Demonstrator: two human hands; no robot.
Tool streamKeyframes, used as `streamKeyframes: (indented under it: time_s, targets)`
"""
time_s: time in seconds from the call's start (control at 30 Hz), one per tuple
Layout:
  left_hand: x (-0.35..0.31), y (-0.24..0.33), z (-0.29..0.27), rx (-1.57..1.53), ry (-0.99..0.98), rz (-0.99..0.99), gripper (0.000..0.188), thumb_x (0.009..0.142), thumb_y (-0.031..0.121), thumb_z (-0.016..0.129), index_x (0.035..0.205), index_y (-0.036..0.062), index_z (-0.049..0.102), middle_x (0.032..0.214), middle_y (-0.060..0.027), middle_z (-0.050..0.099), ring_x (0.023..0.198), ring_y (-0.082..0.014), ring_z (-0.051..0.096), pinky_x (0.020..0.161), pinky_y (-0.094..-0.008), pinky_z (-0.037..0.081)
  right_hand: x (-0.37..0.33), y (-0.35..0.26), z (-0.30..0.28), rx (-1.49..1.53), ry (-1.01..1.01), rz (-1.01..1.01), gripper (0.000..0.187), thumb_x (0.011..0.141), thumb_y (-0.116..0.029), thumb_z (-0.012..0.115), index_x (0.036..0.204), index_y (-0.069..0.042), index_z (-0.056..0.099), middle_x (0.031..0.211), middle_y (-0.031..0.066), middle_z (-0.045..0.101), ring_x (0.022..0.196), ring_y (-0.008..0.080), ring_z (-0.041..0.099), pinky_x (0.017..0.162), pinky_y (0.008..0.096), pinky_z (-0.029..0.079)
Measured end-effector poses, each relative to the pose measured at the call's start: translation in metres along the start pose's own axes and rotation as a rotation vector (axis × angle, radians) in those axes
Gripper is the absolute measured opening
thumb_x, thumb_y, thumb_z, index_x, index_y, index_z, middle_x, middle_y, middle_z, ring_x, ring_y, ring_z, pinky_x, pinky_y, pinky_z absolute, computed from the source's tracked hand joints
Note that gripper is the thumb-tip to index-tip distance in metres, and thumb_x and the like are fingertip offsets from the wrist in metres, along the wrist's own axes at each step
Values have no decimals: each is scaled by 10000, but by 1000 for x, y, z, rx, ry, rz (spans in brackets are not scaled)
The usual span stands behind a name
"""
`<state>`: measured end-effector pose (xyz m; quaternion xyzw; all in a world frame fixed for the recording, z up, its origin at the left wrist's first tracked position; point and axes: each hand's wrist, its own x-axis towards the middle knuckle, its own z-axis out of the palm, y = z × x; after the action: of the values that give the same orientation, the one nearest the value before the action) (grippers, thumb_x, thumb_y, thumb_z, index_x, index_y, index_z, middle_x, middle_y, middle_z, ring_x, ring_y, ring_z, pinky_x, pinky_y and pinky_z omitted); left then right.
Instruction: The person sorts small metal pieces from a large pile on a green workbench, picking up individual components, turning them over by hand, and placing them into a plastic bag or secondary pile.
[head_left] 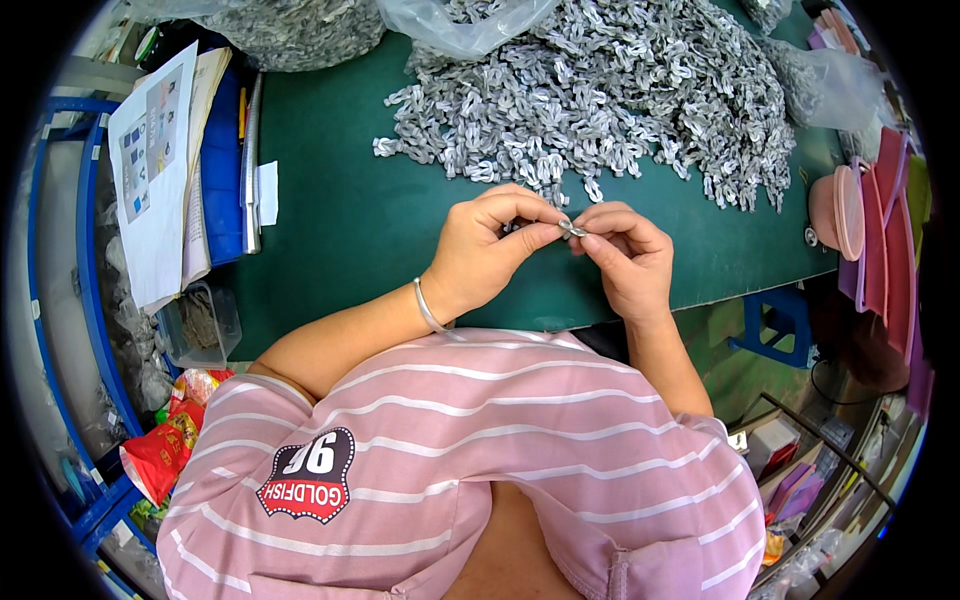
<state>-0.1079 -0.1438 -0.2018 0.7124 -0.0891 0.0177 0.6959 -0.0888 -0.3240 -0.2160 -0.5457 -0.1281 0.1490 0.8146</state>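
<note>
A small shiny grey looped piece [571, 230] is pinched between the fingertips of both my hands, just above the near part of the green table. My left hand [490, 245], with a silver bangle at the wrist, grips its left end between thumb and forefinger. From the other side, the thumb and fingers of my right hand [632, 258] close on its right end. Right beyond my fingers spreads a large heap of similar grey looped pieces [600, 100]. Whether the piece is metal or plastic I cannot tell, and my fingertips cover part of it.
Clear plastic bags of grey pieces [300, 35] stand at the back left. Papers and a blue folder [222, 170] lie along the green table's [330, 200] left edge, above a clear plastic box [200, 325]. Pink tubs [838, 212] sit at the right, with a blue stool [778, 325] below.
</note>
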Motion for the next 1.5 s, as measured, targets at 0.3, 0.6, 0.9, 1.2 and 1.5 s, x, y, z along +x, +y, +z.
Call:
streamKeyframes:
  time_s: [0.3, 0.6, 0.9, 1.2, 1.5]
  targets:
    - [1, 4, 0, -696, -68, -631, 248, 888, 174, 522, 1044, -8, 584, 814, -64, 592, 548, -46, 449, 405, -167, 334, -2, -4, 19, -526, 163, -403, 235, 690, 135, 594, 875, 6, 532, 874, 114, 584, 766, 176, 574, 689, 266, 466]
    - [1, -2, -4, -814, -47, -792, 122, 870, 163, 545, 868, 41, 544, 642, 32, 410, 550, -48, 391, 401, -155, 269, 11, -8, 1, -1029, 255, -319, 120, 697, 37, 622, 802, -5, 579, 783, 109, 573, 691, 254, 565, 615, 312, 454]
    - [0, 1, -2, -594, -46, -685, 180, 820, 92, 611, 973, 30, 537, 716, 26, 472, 567, -29, 387, 412, -156, 268, 16, -3, -15, -1232, 184, -263, 65, 771, -15, 591, 831, 8, 580, 769, 104, 563, 689, 246, 569, 593, 323, 452]
    - [0, -3, 4, -161, -41, -217, 180, 776, 56, 653, 945, 4, 617, 768, -2, 571, 660, -46, 488, 529, -167, 393, 0, 1, 5, -199, 11, 39, 79, 855, 24, 501, 917, 37, 549, 868, 106, 581, 761, 143, 595, 638, 229, 490]
    - [-2, -1, 1, -595, -13, -595, 211, 850, 119, 578, 1023, -2, 590, 793, -37, 597, 632, -61, 515, 474, -174, 391, 1, 2, 19, -386, 113, -367, 252, 742, 105, 612, 953, 23, 502, 926, 123, 566, 768, 142, 569, 652, 235, 475]
